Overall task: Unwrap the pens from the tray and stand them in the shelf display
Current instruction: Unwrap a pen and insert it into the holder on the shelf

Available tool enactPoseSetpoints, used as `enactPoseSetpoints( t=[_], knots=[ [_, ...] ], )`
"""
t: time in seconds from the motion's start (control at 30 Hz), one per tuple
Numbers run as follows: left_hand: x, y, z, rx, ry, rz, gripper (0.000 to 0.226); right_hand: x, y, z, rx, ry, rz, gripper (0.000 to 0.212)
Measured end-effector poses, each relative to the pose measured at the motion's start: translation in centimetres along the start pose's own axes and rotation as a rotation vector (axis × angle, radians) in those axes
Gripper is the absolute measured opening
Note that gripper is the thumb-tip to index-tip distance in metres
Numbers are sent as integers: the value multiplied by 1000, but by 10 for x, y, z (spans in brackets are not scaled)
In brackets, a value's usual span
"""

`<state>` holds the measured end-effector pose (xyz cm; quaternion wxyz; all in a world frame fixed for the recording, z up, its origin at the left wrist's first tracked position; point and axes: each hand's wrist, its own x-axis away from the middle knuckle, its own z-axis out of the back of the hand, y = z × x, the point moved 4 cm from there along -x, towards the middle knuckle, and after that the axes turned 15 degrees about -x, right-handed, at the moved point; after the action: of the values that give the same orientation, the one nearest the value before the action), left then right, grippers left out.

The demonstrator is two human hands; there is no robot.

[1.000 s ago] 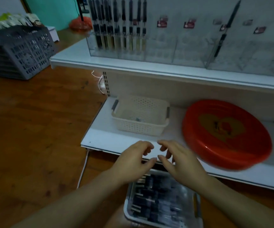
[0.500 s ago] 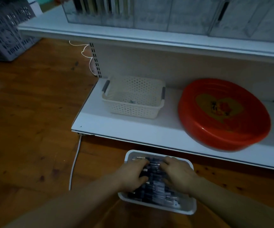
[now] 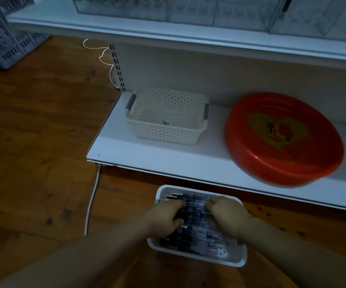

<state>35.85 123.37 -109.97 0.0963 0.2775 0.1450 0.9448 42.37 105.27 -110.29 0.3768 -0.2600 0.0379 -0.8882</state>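
Both of our hands are down in the white tray (image 3: 199, 257) on the wooden floor (image 3: 33, 163), just in front of the lower shelf (image 3: 168, 163). Left hand (image 3: 166, 215) and right hand (image 3: 228, 217) have fingers curled into the heap of wrapped pens (image 3: 195, 231); whether either grip has closed round a single pen we cannot tell. Pens lie flat, long axes running left-right between the hands. Either hand is equally near. Display compartments (image 3: 188, 9) sit on the upper shelf, well above and beyond, so we judge a lift, unwrap, then a turn to upright.
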Motion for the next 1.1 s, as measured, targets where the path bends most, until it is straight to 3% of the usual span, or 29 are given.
enactPoseSetpoints(
  t=[0.13, 0.37, 0.57, 0.7, 0.8, 0.93, 1.1],
  knots=[
    [0, -1, 3, 20, -5, 19, 49, 2, -3, -1, 21, -9, 26, 26],
    [4, -10, 17, 60, 45, 41, 38, 1, 7, 23, -140, 201, 165, 20],
    [10, -9, 42, 117, 180, 15, 22, 15, 1, 66, -530, 476, 273, 19],
    [20, -12, 65, 317, 231, 22, 14, 17, -6, 97, -791, 585, 198, 20],
    [30, -15, 88, 375, 353, 22, 12, 23, -18, 122, -1099, 645, 94, 26],
    [45, -15, 113, 497, 455, 11, 10, 27, -46, 160, -1402, 747, 173, 38],
    [62, -4, 159, 542, 535, -45, 8, 32, -77, 212, -1376, 943, 297, 36]
  ],
)
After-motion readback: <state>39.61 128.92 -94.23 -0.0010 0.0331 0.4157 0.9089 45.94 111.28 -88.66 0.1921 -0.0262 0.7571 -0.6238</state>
